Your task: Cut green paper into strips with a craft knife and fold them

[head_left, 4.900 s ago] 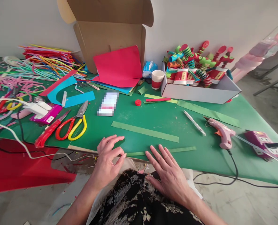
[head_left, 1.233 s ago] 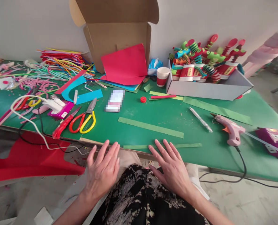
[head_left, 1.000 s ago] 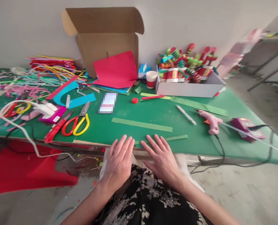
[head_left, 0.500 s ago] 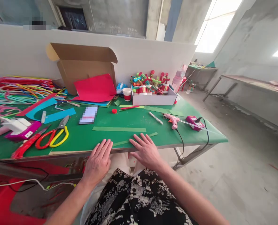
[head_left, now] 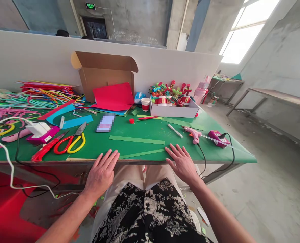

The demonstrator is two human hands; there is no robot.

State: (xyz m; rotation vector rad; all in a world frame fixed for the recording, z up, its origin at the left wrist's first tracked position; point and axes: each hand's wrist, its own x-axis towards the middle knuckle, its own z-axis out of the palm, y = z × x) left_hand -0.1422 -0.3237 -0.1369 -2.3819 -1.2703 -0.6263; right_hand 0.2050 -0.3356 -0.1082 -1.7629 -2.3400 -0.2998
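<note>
My left hand (head_left: 101, 172) lies flat at the front edge of the green table (head_left: 137, 131), its fingertips beside the left end of a thin green paper strip (head_left: 142, 154). At that strip's right end rests my right hand (head_left: 181, 162), palm down with fingers spread. Neither hand grips anything. A wider green strip (head_left: 136, 140) lies just beyond. Right of it are a white pen (head_left: 175, 131) and a pink glue gun (head_left: 193, 134). Scissors (head_left: 76, 140) with red and yellow handles lie left of my left hand.
Behind stand a phone (head_left: 105, 123), a paper cup (head_left: 145, 104), an open cardboard box (head_left: 106, 76) with red paper (head_left: 113, 97), and a white box (head_left: 174, 111) of colourful figures. Pipe cleaners (head_left: 46, 96) and a charger (head_left: 38, 129) are at left; a purple power block (head_left: 218, 138) is at right.
My right hand has moved right along the thin strip, uncovering more of it. My left hand stays near the strip's left end. The view has shifted, so the tabletop items appear further right.
</note>
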